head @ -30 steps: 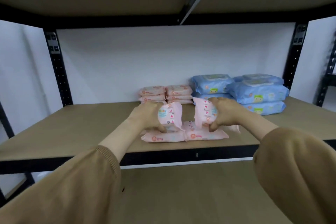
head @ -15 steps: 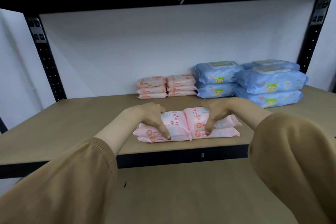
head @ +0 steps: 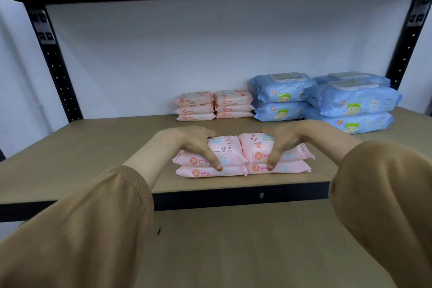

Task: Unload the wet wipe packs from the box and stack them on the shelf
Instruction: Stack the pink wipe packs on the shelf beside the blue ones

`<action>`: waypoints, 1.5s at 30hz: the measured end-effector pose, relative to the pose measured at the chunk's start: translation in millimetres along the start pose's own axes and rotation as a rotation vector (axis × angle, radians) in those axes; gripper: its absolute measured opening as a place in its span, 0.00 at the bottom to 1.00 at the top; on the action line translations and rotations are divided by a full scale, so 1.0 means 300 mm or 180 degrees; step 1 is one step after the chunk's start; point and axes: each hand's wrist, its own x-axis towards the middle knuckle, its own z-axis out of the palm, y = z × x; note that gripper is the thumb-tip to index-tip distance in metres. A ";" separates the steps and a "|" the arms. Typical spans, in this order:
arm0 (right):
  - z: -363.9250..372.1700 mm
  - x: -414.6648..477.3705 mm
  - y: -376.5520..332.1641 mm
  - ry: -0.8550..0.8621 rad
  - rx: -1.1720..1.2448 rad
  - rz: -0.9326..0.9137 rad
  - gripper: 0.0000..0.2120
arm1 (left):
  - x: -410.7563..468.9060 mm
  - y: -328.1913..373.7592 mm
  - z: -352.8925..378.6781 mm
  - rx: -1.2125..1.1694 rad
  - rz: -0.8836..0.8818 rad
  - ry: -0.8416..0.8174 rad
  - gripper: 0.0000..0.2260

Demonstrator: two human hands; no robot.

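Mid-stack: left hand [head: 194, 145] and right hand [head: 284, 142] each grip a two-high pile of pink soft-plastic wipe packs [head: 225, 148] on brown shelf [head: 93, 147]; box unseen, remainder unknown.

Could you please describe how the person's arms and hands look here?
Both arms are covered by loose tan knit sleeves, the left sleeve and the right sleeve. The left one ends in a ribbed cuff. The left hand and right hand are bare: no gloves, rings or watch show.

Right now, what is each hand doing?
Left hand: grips the left front stack of soft pink plastic wet wipe packs.
Right hand: grips the right front pink stack beside it.
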 end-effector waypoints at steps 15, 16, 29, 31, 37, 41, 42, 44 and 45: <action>-0.003 0.013 -0.002 0.0097 -0.0179 -0.0085 0.41 | 0.002 0.002 0.023 0.0270 -0.0217 0.0026 0.28; -0.003 0.014 -0.002 0.0099 -0.0174 -0.0097 0.41 | 0.002 0.001 0.023 0.0289 -0.0235 0.0028 0.29; -0.018 -0.039 0.008 0.0411 -0.0371 -0.0225 0.57 | -0.039 0.020 -0.010 0.0234 -0.0133 0.0096 0.50; -0.016 -0.064 0.016 0.0699 -0.0317 -0.0274 0.57 | -0.066 0.030 -0.016 0.0342 -0.0122 0.0324 0.51; 0.025 -0.196 0.007 0.1349 -0.0289 -0.0279 0.53 | -0.164 0.067 -0.026 0.0657 0.0211 0.1161 0.50; 0.096 -0.280 -0.007 0.1571 -0.0222 -0.0265 0.53 | -0.239 0.132 0.031 0.0676 0.0415 0.1289 0.48; 0.114 -0.301 -0.012 0.1611 -0.0226 -0.0248 0.53 | -0.252 0.150 0.055 0.0628 0.0464 0.1280 0.48; 0.154 -0.336 -0.021 0.1693 -0.0196 -0.0261 0.53 | -0.267 0.181 0.112 0.0495 0.0555 0.1279 0.46; 0.176 -0.353 -0.025 0.1731 -0.0155 -0.0281 0.53 | -0.272 0.194 0.143 0.0431 0.0590 0.1288 0.46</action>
